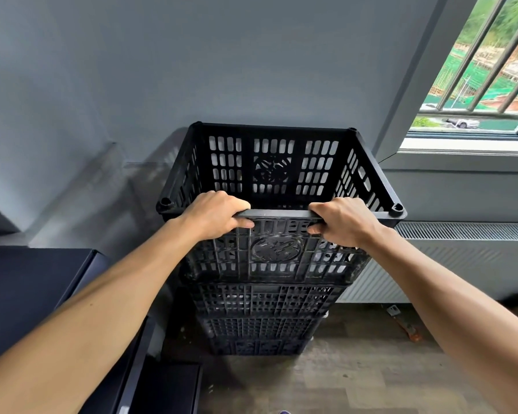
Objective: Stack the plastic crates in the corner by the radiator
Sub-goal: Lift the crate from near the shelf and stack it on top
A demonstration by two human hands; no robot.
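Note:
A black slotted plastic crate, the top crate (277, 162), sits on a stack of black crates (260, 318) against the grey wall, just left of the white radiator (449, 258). My left hand (216, 218) and my right hand (340, 222) both grip the top crate's near rim, fingers curled over the edge, about a hand's width apart. The top crate is empty inside. At least three more crates show below it, down to the floor.
A dark cabinet (30, 294) stands close on the left, and a dark box (168, 386) lies on the floor below it. A window with bars (476, 70) is at the upper right. An orange-tipped tool (407, 327) lies on the wooden floor under the radiator.

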